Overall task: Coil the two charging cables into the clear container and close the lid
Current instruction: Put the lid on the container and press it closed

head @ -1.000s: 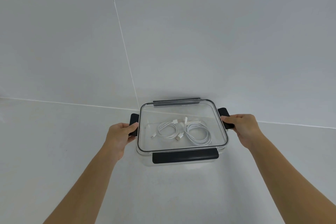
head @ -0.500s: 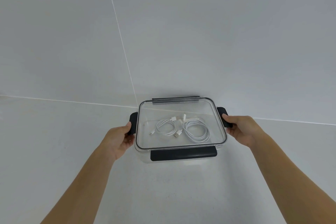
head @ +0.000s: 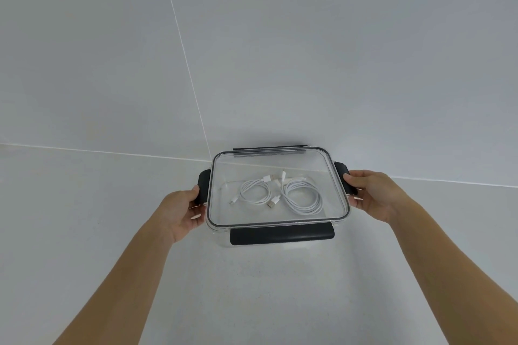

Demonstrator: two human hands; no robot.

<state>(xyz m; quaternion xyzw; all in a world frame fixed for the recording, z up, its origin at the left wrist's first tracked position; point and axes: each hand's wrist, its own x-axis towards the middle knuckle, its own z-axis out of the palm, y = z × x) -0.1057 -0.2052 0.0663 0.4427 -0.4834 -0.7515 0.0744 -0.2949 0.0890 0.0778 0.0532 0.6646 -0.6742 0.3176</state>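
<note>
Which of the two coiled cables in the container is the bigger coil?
The right coil, on the side of the right hand: its loops spread wider than those of the left coil beside it.

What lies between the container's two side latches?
Head view shows, from left latch to right latch: the clear lid, under it a small cable coil beside a large cable coil.

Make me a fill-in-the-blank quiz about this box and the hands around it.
1. The clear box holds ____ coiled white cables.
2. The left hand grips the left clip, the right hand grips the right clip; both clips are coloured ____.
3. The front clip is touched by ____ hand.
Missing words: two; black; neither.
</note>
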